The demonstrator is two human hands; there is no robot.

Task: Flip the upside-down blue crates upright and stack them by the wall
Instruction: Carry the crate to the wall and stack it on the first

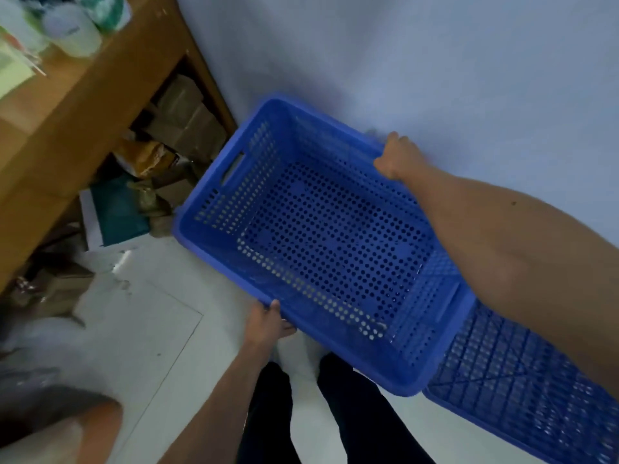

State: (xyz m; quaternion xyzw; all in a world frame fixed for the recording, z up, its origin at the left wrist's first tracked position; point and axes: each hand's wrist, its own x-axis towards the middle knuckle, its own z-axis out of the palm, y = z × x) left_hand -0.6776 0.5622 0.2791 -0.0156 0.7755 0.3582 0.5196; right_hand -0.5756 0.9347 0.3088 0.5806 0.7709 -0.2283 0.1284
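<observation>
Both of your hands, left hand [268, 324] and right hand [398, 155], hold the upright blue crate [321, 236], fingers pinching opposite rims, beside an upside-down crate [522, 390].

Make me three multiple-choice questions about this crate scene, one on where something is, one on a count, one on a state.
1. Where is the left hand on the held crate?
A. On its near rim
B. Inside, on its floor
C. Off the crate

2. How many blue crates show?
A. One
B. Two
C. Four

3. How is the held crate turned?
A. Upside down
B. Open side up
C. Closed with a lid

Answers:
1. A, the left hand's grip closes on the rim nearest the person, while the right hand holds the far rim by the wall.
2. B, the held crate plus a second crate at lower right, bottom up.
3. B, its perforated floor shows through the open top.
</observation>
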